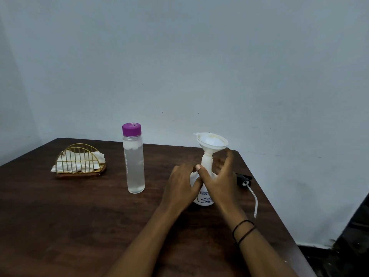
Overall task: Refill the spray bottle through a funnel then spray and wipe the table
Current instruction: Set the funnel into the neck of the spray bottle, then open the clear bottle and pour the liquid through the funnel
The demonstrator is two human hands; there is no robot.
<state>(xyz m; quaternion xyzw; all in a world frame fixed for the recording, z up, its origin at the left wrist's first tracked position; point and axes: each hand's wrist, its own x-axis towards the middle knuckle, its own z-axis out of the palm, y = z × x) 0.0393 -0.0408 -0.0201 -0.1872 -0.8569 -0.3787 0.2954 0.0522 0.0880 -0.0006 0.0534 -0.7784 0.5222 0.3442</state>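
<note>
Toward the table's (60,226) back left corner, gold wire holder (79,159) of soft white cloths. Right of it, clear, purple-capped water bottle (133,158): heavy, smooth, best gripped mid-body. Near the right edge, light white spray bottle (206,166) topped by a tippy funnel (212,141); left hand (182,184) touching its shoulder, right hand (219,180) loosely cupped, fingers spread. Bottle's fill level hidden. Rightmost, detached spray head (244,179).

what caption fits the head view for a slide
Both hands steady a white spray bottle with a funnel in its neck, beside a capped water bottle.
</note>
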